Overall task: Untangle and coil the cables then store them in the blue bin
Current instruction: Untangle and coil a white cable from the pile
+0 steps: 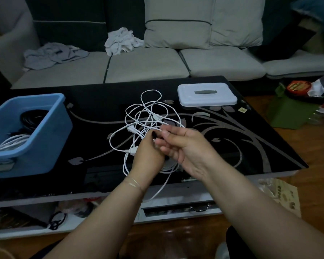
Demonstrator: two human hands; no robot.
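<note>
Over a black glass coffee table [232, 146] with a grey floral pattern, a person's left hand [148, 156] and right hand [183, 144] meet, fingers curled, pinching strands of a tangled white cable [148, 113]. To the left stands a blue plastic bin [51, 131] holding coiled black and white cables; a white plastic lid [206, 94] lies beyond. No writing is legible.

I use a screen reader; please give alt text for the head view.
Both hands, left hand and right hand, pinch a tangled white cable over a black table. A blue bin at left holds coiled cables; a white lid lies behind.
</note>
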